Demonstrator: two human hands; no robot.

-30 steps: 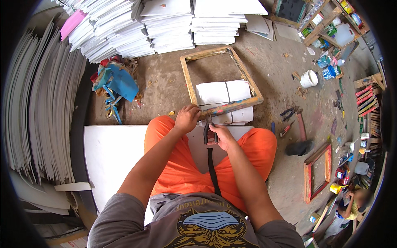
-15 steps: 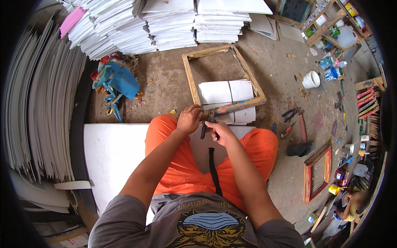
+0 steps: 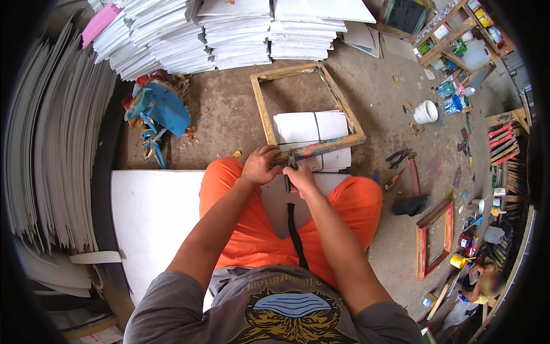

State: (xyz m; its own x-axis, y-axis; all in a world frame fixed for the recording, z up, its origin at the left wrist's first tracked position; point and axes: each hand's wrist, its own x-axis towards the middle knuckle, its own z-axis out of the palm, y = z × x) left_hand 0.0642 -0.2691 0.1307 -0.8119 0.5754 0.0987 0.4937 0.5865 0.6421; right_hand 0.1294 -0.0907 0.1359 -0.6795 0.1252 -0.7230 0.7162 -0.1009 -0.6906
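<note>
A paint-stained wooden frame (image 3: 262,109) is tilted in front of me, its near corner above my lap. My left hand (image 3: 260,165) is closed around that corner. My right hand (image 3: 301,179) grips dark-handled pliers (image 3: 291,160), with their jaws up against the near bar of the frame. Whether the jaws pinch anything is too small to make out. Under and behind the near bar lies a bundle of white sheets (image 3: 298,127) with a dark strap around it.
High stacks of white sheets (image 3: 238,40) stand beyond the frame. Left are grey sheets (image 3: 63,143) and a blue crumpled scrap (image 3: 167,109). On the right floor lie another pair of pliers (image 3: 396,157), a hammer (image 3: 413,175), a white bucket (image 3: 425,112) and a red frame (image 3: 421,246). Another person (image 3: 481,286) sits lower right.
The pliers have turned more upright, and their jaws now show against the frame's near bar. My right hand has rotated with them. My left hand keeps its hold on the corner.
</note>
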